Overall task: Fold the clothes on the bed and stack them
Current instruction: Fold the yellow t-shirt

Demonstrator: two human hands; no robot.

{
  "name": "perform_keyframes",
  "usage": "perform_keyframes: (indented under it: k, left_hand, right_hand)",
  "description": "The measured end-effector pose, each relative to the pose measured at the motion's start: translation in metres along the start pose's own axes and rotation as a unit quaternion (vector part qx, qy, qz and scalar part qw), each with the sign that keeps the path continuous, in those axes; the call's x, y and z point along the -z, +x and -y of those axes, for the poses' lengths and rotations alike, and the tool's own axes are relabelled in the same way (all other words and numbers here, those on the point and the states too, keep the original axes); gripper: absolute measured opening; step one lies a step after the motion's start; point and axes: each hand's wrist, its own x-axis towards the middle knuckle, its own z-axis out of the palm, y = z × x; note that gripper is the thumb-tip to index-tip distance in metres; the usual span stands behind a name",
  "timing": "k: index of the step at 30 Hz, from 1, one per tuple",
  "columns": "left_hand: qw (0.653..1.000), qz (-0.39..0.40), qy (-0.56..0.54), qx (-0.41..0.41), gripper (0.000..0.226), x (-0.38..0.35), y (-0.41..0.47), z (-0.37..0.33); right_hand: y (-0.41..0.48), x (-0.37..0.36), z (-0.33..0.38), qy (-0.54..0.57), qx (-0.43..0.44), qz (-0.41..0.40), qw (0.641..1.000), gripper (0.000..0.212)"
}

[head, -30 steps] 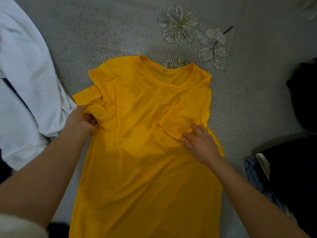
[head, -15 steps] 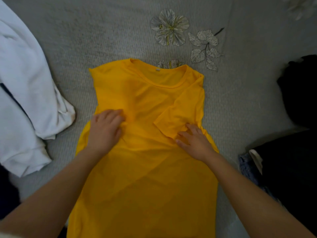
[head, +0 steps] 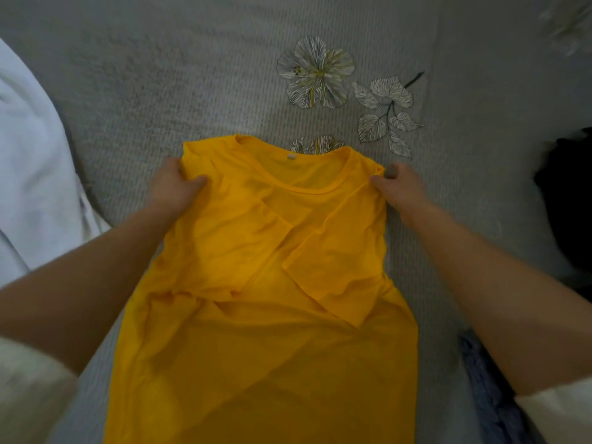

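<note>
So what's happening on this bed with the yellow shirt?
A person is folding a yellow T-shirt laid flat on the grey bed cover. Both sleeves are folded in over the front, and the left hand and right hand each grip a shoulder corner. A white garment lies to the left, dark clothes to the right.

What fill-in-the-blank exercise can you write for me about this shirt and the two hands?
1. The shirt on the bed is ____ in colour.
2. The left hand and the right hand each grip one ____ of the shirt, beside the neckline.
3. Both ____ lie folded over its front.
4. The white garment lies on the person's ____ side.
Missing words: yellow; shoulder; sleeves; left.
</note>
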Motion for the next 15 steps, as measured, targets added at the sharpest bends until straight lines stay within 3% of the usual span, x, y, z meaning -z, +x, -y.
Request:
perform_keyframes:
  k: [3,5,8,9,12,15]
  left_hand:
    - [0.995,-0.003,-0.085,0.044,0.040,0.001,0.021,-0.013]
    - [0.990,0.008,-0.118,0.073,0.020,0.001,0.028,-0.022]
    - [0.969,0.025,-0.211,0.126,0.012,0.004,0.032,-0.030]
    - [0.962,0.026,-0.246,0.112,0.005,0.009,0.028,-0.032]
    - [0.946,0.052,-0.319,0.024,0.028,0.039,0.019,-0.023]
    - [0.929,0.044,-0.364,-0.043,0.020,0.079,0.000,0.009]
  right_hand:
    - [0.013,-0.007,-0.001,0.035,-0.015,-0.026,0.999,0.036]
    - [0.018,-0.008,-0.003,0.078,-0.030,-0.052,0.995,0.005]
    - [0.014,0.002,0.002,0.161,-0.048,-0.052,0.984,0.024]
    - [0.010,0.008,0.004,0.192,-0.044,-0.049,0.979,0.024]
    - [-0.015,0.032,0.006,0.234,0.030,-0.041,0.971,0.024]
    - [-0.059,0.058,-0.001,0.243,0.118,-0.047,0.962,0.027]
